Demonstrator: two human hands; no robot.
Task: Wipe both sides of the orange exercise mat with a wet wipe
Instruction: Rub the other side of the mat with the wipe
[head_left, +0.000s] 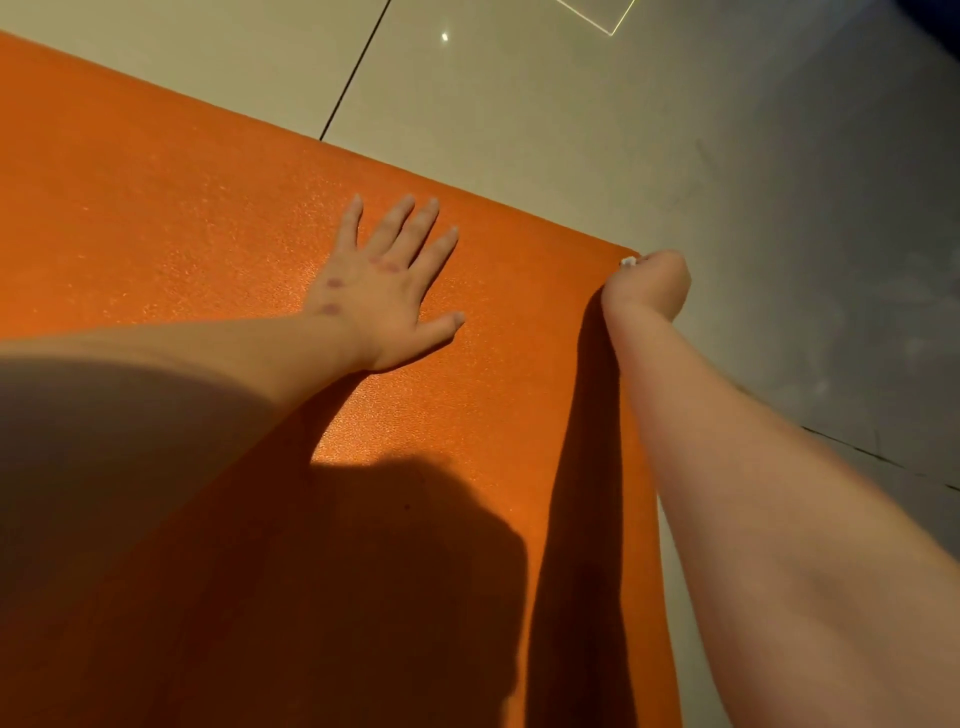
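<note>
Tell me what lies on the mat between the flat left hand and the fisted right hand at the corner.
Nothing: the head view shows only bare orange mat between left hand and right hand.

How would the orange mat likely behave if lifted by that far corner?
Probably floppy: the orange mat looks thin and lies flat on the tiled floor. Its pebbled surface likely grips rather than slips. The flat left hand may pin it while the right hand pulls.

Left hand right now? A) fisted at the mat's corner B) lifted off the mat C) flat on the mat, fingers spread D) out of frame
C: the left hand lies palm-down, fingers spread, on the orange textured exercise mat; the right hand is the fisted one, at the corner.
</note>
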